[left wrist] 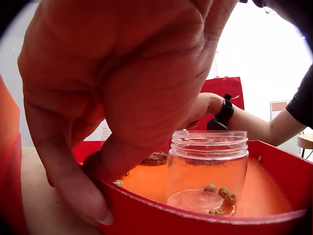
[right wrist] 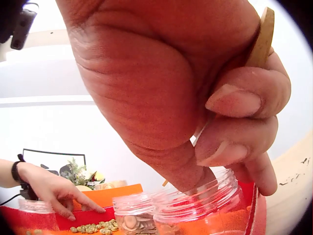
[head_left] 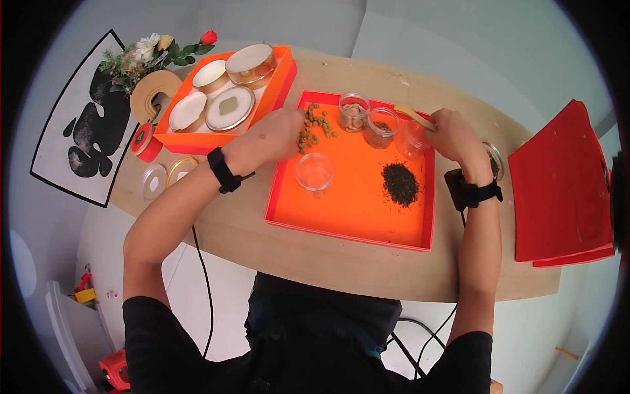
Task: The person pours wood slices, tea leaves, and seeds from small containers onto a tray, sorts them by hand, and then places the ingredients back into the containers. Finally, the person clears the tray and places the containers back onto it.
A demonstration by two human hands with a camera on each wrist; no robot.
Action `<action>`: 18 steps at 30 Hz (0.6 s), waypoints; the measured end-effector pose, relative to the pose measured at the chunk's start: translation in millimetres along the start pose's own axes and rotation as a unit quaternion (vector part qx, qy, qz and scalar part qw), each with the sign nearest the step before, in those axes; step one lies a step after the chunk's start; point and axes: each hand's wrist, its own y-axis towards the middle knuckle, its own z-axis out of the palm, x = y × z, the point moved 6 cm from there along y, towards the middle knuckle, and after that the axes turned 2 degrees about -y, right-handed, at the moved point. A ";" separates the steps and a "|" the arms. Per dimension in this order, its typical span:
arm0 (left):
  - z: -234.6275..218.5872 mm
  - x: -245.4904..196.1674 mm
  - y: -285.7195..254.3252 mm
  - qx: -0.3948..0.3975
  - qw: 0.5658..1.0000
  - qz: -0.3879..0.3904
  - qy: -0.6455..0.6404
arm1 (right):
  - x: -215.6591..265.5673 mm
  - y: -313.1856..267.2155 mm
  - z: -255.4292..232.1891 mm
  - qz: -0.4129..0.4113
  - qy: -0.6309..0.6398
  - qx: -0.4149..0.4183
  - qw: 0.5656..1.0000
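Observation:
My left hand (head_left: pixel 279 134) pinches the left wall of a shallow orange tray (head_left: pixel 348 226), one finger outside and another inside. Beside it lie olive-green pellets (head_left: pixel 314 125). My right hand (head_left: pixel 453 134) holds a slim wooden spoon (head_left: pixel 410 113), its handle (right wrist: pixel 264 39) emerging past the curled fingers in the right wrist view. Its fingertips reach the rim of a clear jar (head_left: pixel 412 142). Left of that stand a jar of dark bits (head_left: pixel 380 131) and a jar of pale slices (head_left: pixel 353 115). Another clear jar (head_left: pixel 314 174) stands front left, near a dark tea-leaf pile (head_left: pixel 400 184).
At back left, an orange box (head_left: pixel 197 141) holds several round tins. A red tape roll (head_left: pixel 146 143), round lids (head_left: pixel 155 180), flowers (head_left: pixel 154 49) and a framed picture (head_left: pixel 82 125) are nearby. A red box lid (head_left: pixel 554 190) stands right; another round container (head_left: pixel 493 161) sits beside the right wrist.

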 end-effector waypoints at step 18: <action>-12.2 -9.1 -34.3 -0.017 0.999 -0.030 0.015 | -8.9 5.2 4.3 0.014 -0.022 0.003 1.000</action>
